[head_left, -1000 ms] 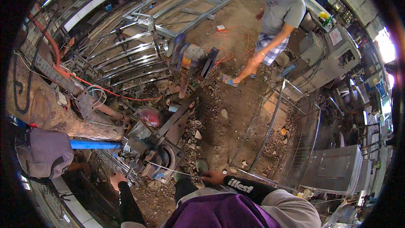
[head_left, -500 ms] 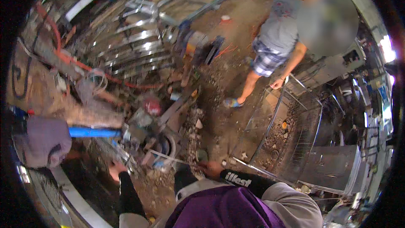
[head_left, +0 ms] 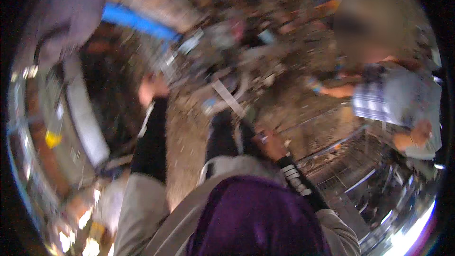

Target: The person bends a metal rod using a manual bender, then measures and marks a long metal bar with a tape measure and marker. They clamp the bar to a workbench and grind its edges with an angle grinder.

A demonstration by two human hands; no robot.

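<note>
Dirt floor (head_left: 185,132) — blurred metal scrap (head_left: 227,97) strewn about.

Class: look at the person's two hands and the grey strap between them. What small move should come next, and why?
Probably pause and steady the view. The left hand is raised and apart from the grey strap; the right hand sits just below it. The picture is too blurred to show any grip.
</note>
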